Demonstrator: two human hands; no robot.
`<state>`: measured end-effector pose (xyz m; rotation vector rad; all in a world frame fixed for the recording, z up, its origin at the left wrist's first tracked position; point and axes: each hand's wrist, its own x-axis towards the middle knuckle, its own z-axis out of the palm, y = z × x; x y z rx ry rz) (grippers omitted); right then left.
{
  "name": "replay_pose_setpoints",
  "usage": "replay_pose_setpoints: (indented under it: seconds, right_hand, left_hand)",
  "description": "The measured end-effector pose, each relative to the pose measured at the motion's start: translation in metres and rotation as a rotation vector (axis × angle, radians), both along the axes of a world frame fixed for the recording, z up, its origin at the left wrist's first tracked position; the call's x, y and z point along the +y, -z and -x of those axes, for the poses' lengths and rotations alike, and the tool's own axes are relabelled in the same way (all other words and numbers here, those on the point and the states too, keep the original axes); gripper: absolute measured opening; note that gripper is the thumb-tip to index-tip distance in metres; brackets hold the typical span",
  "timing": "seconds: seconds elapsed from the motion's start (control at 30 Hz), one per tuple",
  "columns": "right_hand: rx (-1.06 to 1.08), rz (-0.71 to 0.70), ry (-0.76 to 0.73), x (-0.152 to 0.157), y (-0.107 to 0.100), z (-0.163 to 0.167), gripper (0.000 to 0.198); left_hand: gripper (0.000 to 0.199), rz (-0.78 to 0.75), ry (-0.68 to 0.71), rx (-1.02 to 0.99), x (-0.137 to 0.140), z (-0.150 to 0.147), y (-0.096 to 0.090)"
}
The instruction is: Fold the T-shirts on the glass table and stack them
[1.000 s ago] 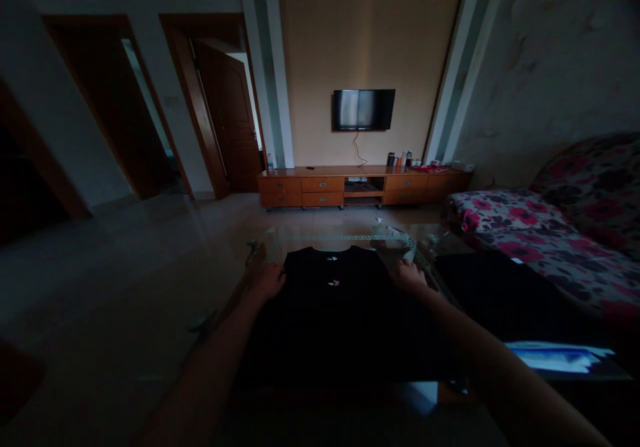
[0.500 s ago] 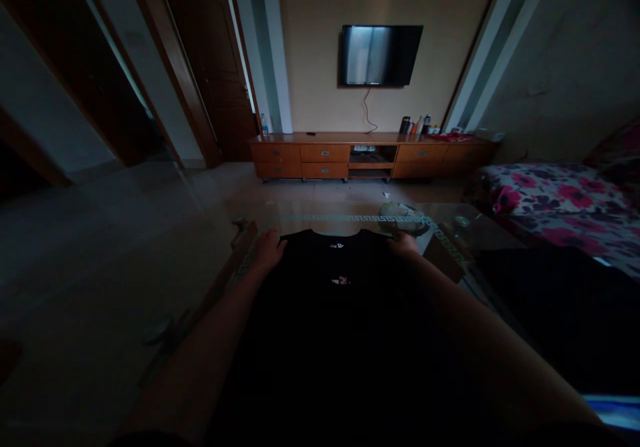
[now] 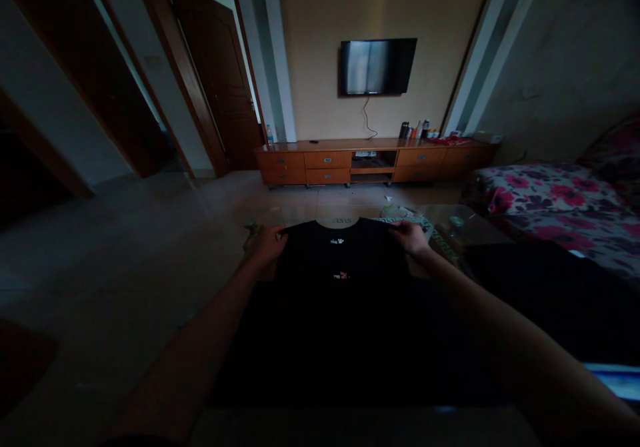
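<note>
Head view: hands hold shirt; collar now overlaps table border.

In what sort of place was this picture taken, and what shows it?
It looks like a living room in a home: a television hangs on the wall above a long wooden cabinet, and a seat with a flowered cover stands at the right.

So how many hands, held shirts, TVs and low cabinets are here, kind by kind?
Hands, left hand and right hand: 2
Held shirt: 1
TV: 1
Low cabinet: 1
Total: 5
</note>
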<state>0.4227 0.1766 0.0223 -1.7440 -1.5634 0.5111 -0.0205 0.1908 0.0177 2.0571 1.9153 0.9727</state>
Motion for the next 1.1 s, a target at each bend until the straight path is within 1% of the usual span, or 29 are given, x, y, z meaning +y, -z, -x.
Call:
replay_pose_setpoints:
  seconds: [0.07, 0.13, 0.23, 0.3, 0.4, 0.47, 0.53, 0.63, 0.73, 0.8, 0.9, 0.97, 1.03, 1.1]
  right_hand:
    - [0.082, -0.052, -0.077, -0.022, -0.018, -0.008, 0.034]
    - [0.148, -0.116, -0.166, -0.048, -0.031, -0.018, 0.032]
    - [0.102, -0.202, -0.251, -0.093, -0.04, -0.037, 0.032]
    - [0.027, -0.228, -0.279, -0.126, -0.039, -0.048, 0.031]
    - [-0.083, -0.208, -0.339, -0.176, -0.031, -0.06, 0.028]
    - [-0.18, -0.19, -0.422, -0.204, -0.024, -0.065, 0.025]
    - [-0.275, -0.169, -0.524, -0.225, -0.015, -0.066, 0.022]
    - [-0.35, -0.109, -0.61, -0.244, -0.002, -0.065, 0.023]
    - [-0.385, -0.042, -0.622, -0.25, 0.008, -0.06, 0.024]
    - [-0.401, -0.007, -0.619, -0.251, 0.014, -0.057, 0.023]
    - [-0.426, 0.026, -0.609, -0.253, 0.02, -0.055, 0.023]
    - [-0.463, 0.035, -0.608, -0.255, 0.021, -0.055, 0.022]
    - [-0.522, 0.044, -0.601, -0.255, 0.018, -0.054, 0.023]
    - [-0.592, 0.062, -0.57, -0.249, 0.01, -0.047, 0.023]
  left_hand:
    - [0.032, -0.023, 0.043, -0.046, -0.023, 0.008, -0.019]
    - [0.035, -0.023, 0.097, -0.081, -0.052, 0.017, -0.034]
    - [0.032, -0.042, 0.208, -0.084, -0.102, 0.031, -0.046]
    - [0.028, -0.064, 0.254, -0.043, -0.137, 0.038, -0.049]
    - [0.024, -0.068, 0.316, 0.08, -0.186, 0.046, -0.046]
    - [0.024, -0.033, 0.385, 0.185, -0.214, 0.048, -0.041]
    - [0.026, 0.019, 0.445, 0.304, -0.234, 0.048, -0.033]
    - [0.028, 0.072, 0.483, 0.448, -0.252, 0.045, -0.019]
    - [0.029, 0.07, 0.491, 0.494, -0.258, 0.04, -0.008]
    - [0.029, 0.072, 0.505, 0.514, -0.26, 0.038, -0.004]
    - [0.029, 0.086, 0.526, 0.546, -0.265, 0.038, -0.002]
    - [0.034, 0.102, 0.534, 0.539, -0.266, 0.04, -0.002]
    - [0.041, 0.138, 0.546, 0.518, -0.262, 0.042, -0.006]
    - [0.037, 0.17, 0.572, 0.51, -0.253, 0.038, -0.012]
